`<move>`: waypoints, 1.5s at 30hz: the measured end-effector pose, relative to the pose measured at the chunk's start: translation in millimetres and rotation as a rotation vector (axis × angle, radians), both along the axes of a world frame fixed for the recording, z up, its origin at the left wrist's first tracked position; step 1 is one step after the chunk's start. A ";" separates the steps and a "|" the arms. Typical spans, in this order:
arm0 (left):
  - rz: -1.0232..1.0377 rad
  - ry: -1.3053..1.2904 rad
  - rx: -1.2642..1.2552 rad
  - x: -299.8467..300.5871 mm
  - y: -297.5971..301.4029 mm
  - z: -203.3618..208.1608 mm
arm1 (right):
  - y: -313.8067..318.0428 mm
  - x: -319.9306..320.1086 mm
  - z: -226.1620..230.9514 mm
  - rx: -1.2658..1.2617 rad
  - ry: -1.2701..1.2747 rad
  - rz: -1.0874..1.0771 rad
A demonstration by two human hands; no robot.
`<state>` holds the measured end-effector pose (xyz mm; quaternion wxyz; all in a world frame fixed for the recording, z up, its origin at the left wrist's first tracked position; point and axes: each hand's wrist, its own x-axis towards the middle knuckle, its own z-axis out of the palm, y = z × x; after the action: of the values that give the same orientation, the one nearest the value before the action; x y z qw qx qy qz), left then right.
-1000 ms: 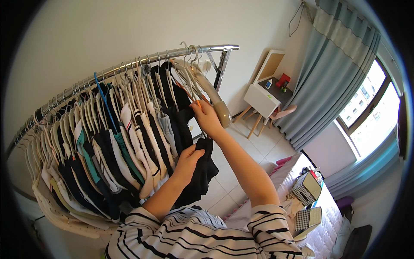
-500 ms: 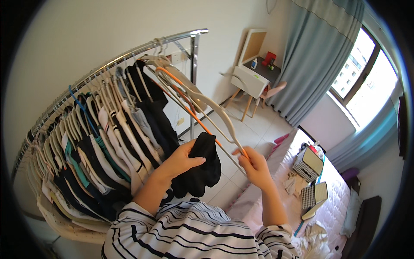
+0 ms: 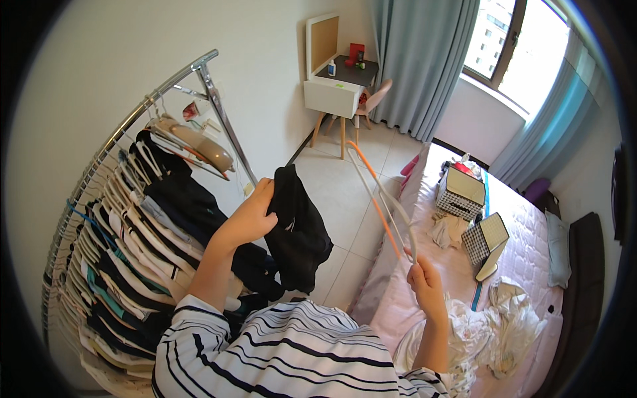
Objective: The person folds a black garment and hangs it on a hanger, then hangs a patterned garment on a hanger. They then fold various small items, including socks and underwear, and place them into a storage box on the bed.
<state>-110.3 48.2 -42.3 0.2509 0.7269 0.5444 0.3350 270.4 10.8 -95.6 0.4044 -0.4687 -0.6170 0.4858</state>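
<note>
Partly, black cloth [image 3: 302,242] hides the left fingers [image 3: 264,191].

One held garment [image 3: 302,242] — two checked boxes [image 3: 458,201], one rack [image 3: 223,114]

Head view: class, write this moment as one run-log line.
left hand: holds black garment | right hand: holds hanger | rack: hung with clothes | bed: bears two boxes

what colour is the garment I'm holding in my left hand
Black: the garment in your left hand shows best in the head view.
</note>
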 end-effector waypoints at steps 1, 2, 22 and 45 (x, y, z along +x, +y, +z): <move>0.000 -0.002 0.006 1.5 3.5 -0.2 | -2.6 8.0 -2.3 0.076 -0.067 0.012; -0.009 -0.047 -0.033 2.7 6.3 0.7 | -6.9 15.7 -5.0 0.071 -0.067 0.022; -0.141 -0.059 -0.008 41.7 21.5 -6.6 | 39.0 9.9 47.6 0.150 -0.459 0.374; 0.077 -0.372 0.212 33.1 26.6 12.1 | 2.5 60.5 43.7 -0.037 -0.170 0.215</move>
<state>-77.2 74.7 -30.2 0.2562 0.6537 0.4777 0.5280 330.9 13.4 -51.9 0.2876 -0.4469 -0.6867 0.4960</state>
